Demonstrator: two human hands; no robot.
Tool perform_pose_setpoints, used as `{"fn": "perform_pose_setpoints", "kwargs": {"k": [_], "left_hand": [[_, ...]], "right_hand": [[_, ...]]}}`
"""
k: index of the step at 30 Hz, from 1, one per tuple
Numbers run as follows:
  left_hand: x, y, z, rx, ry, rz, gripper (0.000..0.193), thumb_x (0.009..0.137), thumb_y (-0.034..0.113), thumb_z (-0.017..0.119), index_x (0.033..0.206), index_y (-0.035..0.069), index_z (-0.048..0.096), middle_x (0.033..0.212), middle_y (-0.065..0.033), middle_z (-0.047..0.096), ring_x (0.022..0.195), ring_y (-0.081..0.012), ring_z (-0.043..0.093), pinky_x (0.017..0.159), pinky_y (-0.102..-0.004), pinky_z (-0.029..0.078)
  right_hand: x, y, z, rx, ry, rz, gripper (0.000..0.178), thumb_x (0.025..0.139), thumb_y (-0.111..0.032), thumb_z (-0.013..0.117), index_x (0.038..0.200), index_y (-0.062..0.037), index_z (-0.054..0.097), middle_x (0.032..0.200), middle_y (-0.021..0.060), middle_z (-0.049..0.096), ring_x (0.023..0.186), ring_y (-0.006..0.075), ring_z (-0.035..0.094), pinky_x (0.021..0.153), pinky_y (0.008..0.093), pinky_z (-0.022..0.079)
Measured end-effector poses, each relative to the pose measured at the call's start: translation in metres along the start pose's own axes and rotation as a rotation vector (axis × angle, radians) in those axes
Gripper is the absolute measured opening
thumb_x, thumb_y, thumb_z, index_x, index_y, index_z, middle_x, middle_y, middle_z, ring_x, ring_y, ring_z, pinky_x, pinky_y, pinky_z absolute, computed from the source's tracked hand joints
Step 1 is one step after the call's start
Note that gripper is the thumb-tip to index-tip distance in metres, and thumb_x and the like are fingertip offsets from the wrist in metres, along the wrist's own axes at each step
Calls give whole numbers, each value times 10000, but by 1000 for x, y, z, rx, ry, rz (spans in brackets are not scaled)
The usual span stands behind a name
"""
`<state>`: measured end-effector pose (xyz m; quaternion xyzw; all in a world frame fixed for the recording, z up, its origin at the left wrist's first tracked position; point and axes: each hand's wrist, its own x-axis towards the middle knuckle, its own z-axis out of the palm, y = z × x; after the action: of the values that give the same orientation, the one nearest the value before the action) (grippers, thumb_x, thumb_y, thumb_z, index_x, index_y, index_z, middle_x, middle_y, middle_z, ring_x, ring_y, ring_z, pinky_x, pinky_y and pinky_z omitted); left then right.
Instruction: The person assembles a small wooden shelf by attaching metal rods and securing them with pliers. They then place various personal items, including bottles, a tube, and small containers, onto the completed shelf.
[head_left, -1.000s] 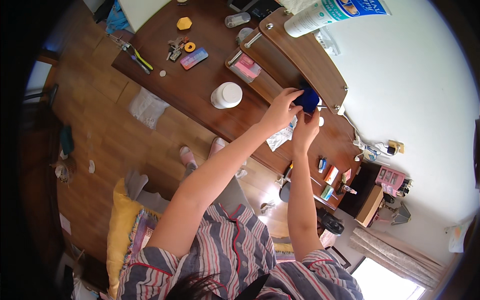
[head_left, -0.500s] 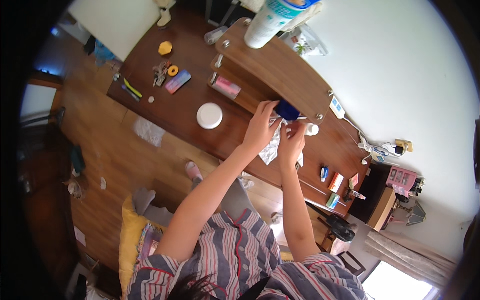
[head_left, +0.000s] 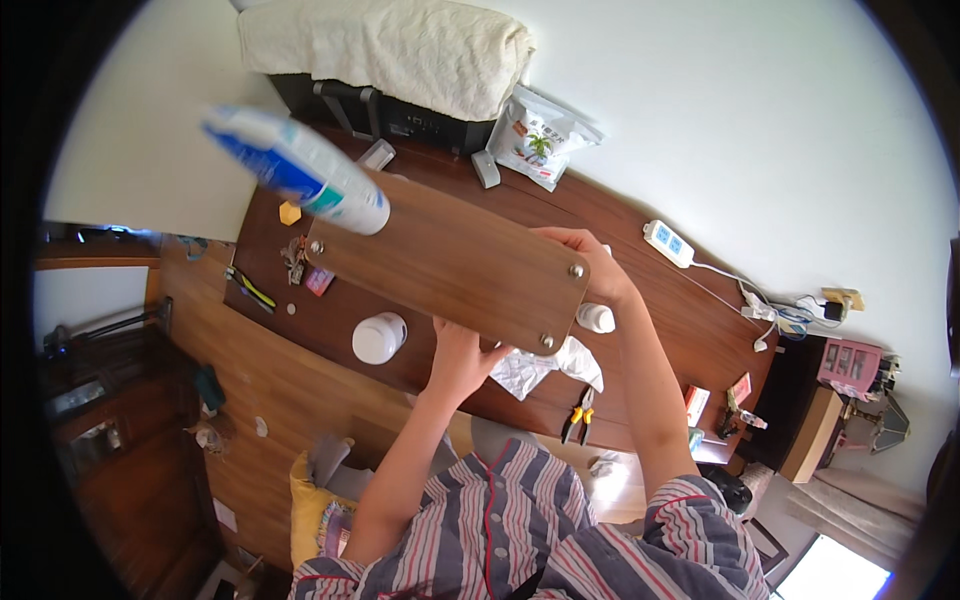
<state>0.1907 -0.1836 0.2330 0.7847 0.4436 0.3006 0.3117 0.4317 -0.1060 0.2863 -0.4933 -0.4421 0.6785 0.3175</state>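
A wooden two-tier shelf (head_left: 450, 260) fills the middle of the view, its top board held on by round metal studs at the corners. My left hand (head_left: 458, 362) reaches under its front edge, thumb and one finger partly showing, the other fingertips hidden by the board. Around the right end comes my right hand (head_left: 600, 268), its fingers bent behind the back edge and out of sight. What either hand grips cannot be made out. Below the board lies a crinkled silvery-white wrapper (head_left: 522, 373), beside a white sheet (head_left: 582, 362). A white bottle (head_left: 597, 318) lies by my right wrist.
A tall blue-and-white container (head_left: 320, 180) stands on the shelf, blurred. On the brown table are a white round tub (head_left: 378, 338), yellow-handled pliers (head_left: 580, 415) and small boxes (head_left: 696, 405). Behind sit a white bag (head_left: 540, 140) and a power strip (head_left: 668, 243).
The view has shifted, and more of the table's back shows. My right hand has moved from the front to the shelf's right end and back. The dark blue object under the board is hidden.
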Motion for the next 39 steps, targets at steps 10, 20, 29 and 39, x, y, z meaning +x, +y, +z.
{"fn": "perform_pose_setpoints", "kwargs": {"k": [10, 20, 29, 39], "left_hand": [[-11, 5, -4, -33, -96, -124, 304, 752, 70, 736, 1046, 22, 680, 1066, -166, 671, 1009, -391, 613, 871, -479, 488], [-12, 10, -23, -53, -240, -206, 554, 765, 192, 787, 1242, 2, 578, 1286, -221, 558, 1219, -439, 494, 1040, -513, 392], [-33, 27, -57, -382, 426, -212, 446, 886, 40, 643, 1310, -27, 524, 1303, -171, 563, 1154, -298, 568, 978, -367, 458], [-92, 58, -88, -992, -132, -219, 606, 849, 28, 737, 1378, 17, 440, 1321, -74, 492, 1227, -176, 519, 1039, -327, 443]], "right_hand": [[81, 29, -45, -290, 95, -48, 421, 981, -328, 613, 1210, 24, 640, 1157, 143, 689, 1065, 220, 647, 928, 332, 500], [218, 90, -36, -1073, 365, -115, 486, 823, -365, 707, 1005, 76, 609, 839, 284, 676, 851, 415, 680, 752, 472, 538], [-34, -8, -33, -676, 888, -312, 444, 860, -136, 695, 1256, 35, 591, 1001, 162, 710, 874, 178, 676, 769, 360, 541], [-160, 29, 190, -1019, 442, -591, 618, 708, 54, 759, 1301, 11, 591, 1300, 198, 568, 1154, 360, 600, 949, 405, 518]]}}
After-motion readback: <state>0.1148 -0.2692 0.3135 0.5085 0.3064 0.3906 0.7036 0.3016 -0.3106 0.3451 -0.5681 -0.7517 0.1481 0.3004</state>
